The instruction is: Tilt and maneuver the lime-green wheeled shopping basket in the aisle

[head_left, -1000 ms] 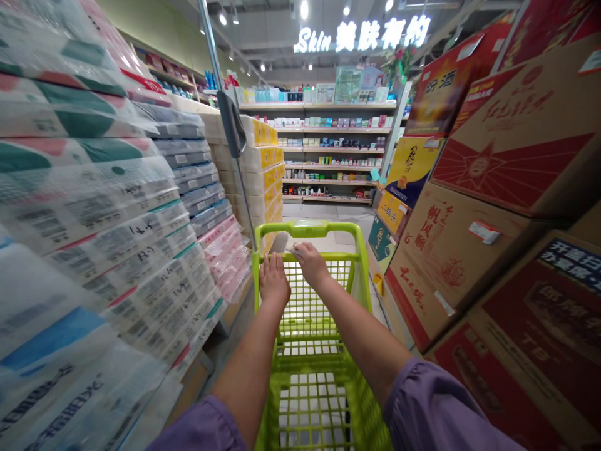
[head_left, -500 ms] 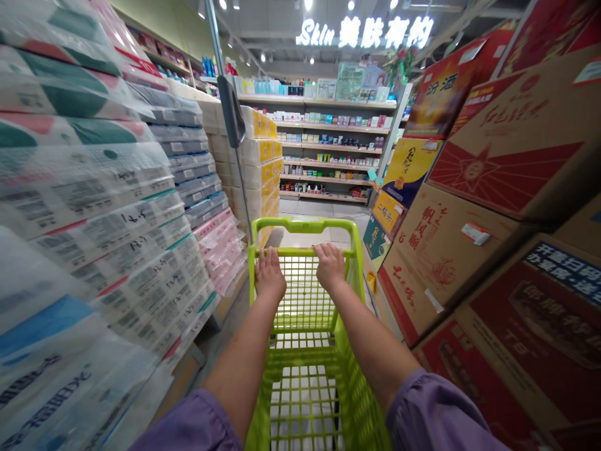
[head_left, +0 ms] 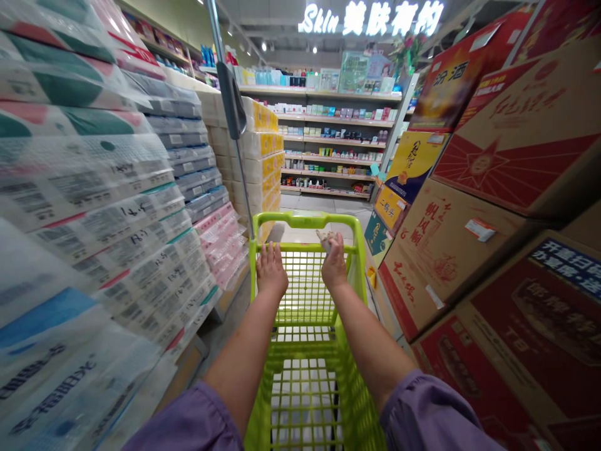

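Observation:
A bright green shopping cart with a grid basket is in front of me, its bottom grid bare. My left hand is on the cart's inner crossbar, its fingers laid together over the bar at the left side. My right hand is at the right end of that bar, closed around a small, crumpled whitish thing that looks like a tissue. Part of it sticks out past the thumb and fingers. Whether this hand also touches the bar, I cannot tell.
Wrapped paper packs are stacked high on the left, beside yellow and white packs. Liquor cartons form a wall on the right. A metal pole rises at the cart's left. Shelves of cosmetics stand across the aisle's end.
My right hand has turned and lifted its fingers off the crossbar, and the whitish crumpled thing now shows in it. The left hand stays on the bar. The shelves look slightly nearer.

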The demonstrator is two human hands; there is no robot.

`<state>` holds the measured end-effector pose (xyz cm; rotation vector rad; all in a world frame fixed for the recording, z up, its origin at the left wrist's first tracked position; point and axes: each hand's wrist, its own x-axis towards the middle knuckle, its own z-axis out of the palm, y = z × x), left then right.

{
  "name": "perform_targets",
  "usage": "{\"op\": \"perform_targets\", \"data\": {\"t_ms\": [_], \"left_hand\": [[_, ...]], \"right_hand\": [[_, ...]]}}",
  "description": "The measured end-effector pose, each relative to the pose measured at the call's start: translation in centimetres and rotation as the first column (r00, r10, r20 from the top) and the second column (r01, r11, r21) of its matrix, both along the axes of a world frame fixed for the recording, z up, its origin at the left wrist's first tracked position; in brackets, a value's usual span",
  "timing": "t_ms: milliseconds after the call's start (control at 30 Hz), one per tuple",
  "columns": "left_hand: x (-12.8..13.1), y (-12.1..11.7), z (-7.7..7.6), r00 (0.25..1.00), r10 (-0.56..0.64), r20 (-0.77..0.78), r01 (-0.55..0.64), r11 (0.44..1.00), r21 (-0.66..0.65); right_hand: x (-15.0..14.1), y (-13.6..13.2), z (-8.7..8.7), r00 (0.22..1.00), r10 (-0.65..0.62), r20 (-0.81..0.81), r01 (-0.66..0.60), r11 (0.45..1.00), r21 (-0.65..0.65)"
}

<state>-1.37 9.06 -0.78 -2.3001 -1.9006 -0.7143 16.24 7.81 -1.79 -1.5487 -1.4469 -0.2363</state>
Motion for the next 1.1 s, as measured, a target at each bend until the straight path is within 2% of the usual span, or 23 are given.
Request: {"op": "perform_targets", "data": {"t_ms": [167,300,367,500,533,633,700,767,833,900,1000,1100], "left_hand": [[0.2,-0.4,-0.1,0.998,-0.003,-0.065,0.002,1.0,-0.012],[0.3,-0.6,-0.3,0.996,-0.004,-0.085,0.001,0.999,-0.035],[0.3,-0.6,-0.3,0.997,-0.002,-0.08,-0.001,0.999,-0.039],[0.3,-0.6,-0.3,0.997,0.002,-0.075,-0.004,1.0,-0.023],[0.3,-0.7,-0.2,0.997,0.004,-0.075,-0.006,1.0,-0.022],[0.3,-1.0,0.0,0.998,0.0,-0.065,0.0,1.0,-0.009],[0.6,-1.3,0.2,0.996,-0.062,-0.065,0.064,0.997,0.036],[1.0,-1.6,0.3,0.973,-0.207,-0.098,0.216,0.972,0.091],[1.5,-1.8,0.2,0.916,-0.373,-0.15,0.39,0.915,0.106],[1.9,-1.8,0.0,0.875,-0.452,-0.174,0.471,0.878,0.088],[2.0,-1.7,-0.2,0.896,-0.41,-0.17,0.428,0.9,0.083],[1.9,-1.6,-0.1,0.929,-0.331,-0.165,0.35,0.931,0.101]], "right_hand": [[0.1,-0.3,0.4,0.963,0.128,0.236,-0.11,0.99,-0.089],[0.4,-0.8,1.1,0.961,-0.068,0.269,0.109,0.984,-0.142],[0.1,-1.0,1.2,0.958,-0.093,0.27,0.14,0.977,-0.159],[-1.1,-1.3,1.0,0.903,0.137,0.407,-0.052,0.975,-0.214],[-1.3,-1.4,1.0,0.894,0.156,0.42,-0.063,0.971,-0.229],[-1.4,-1.3,0.9,0.926,0.087,0.368,0.006,0.97,-0.245],[-1.4,-1.0,0.7,0.943,0.09,0.32,-0.011,0.971,-0.24],[-1.7,-0.7,0.4,0.949,0.161,0.271,-0.1,0.969,-0.227],[-2.1,-0.5,0.2,0.953,0.224,0.203,-0.183,0.962,-0.205],[-2.5,-0.5,0.2,0.957,0.258,0.135,-0.231,0.955,-0.186],[-2.6,-1.0,0.7,0.955,0.28,0.101,-0.255,0.944,-0.211],[-2.3,-1.5,1.3,0.963,0.217,0.161,-0.164,0.944,-0.288]]}}
